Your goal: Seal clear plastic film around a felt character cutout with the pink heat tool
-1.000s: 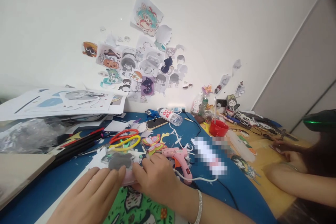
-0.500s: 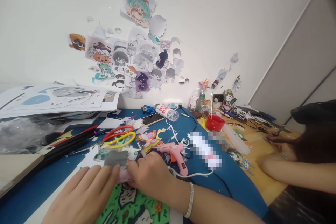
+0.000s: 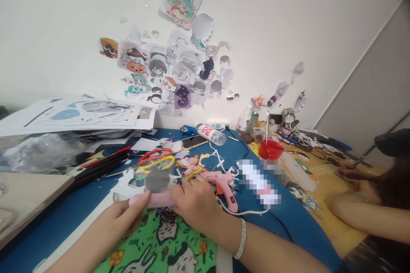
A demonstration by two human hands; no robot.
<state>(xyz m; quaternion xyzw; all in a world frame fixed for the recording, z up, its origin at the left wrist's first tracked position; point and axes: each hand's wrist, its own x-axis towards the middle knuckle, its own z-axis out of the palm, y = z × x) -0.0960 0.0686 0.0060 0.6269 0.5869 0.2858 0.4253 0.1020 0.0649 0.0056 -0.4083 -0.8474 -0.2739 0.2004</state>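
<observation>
A rounded pink strip (image 3: 156, 200) runs sideways between my two hands, with a dark grey rounded piece (image 3: 157, 180) just beyond it. My left hand (image 3: 124, 215) pinches the strip's left part, thumb on top and fingers partly hidden under it. Closed at the strip's right end is my right hand (image 3: 199, 204), which wears a sparkling bracelet; its inner fingers are hidden. Below both hands lies a green sheet (image 3: 150, 239) printed with cartoon animals. A pink glue gun (image 3: 224, 185) rests right beside my right hand.
Red-handled scissors (image 3: 156, 153) and yellow-handled scissors (image 3: 162, 163) lie beyond my hands. A phone (image 3: 194, 142), a bottle (image 3: 211, 134) and a red cup (image 3: 271, 150) are farther back. Black pens (image 3: 92, 175) lie left. Another person's arm (image 3: 355, 209) reaches in at right.
My left hand has drawn back from lying flat over the strip, so more of the pink shows. The view has shifted slightly left. My right hand stays at the strip's right end.
</observation>
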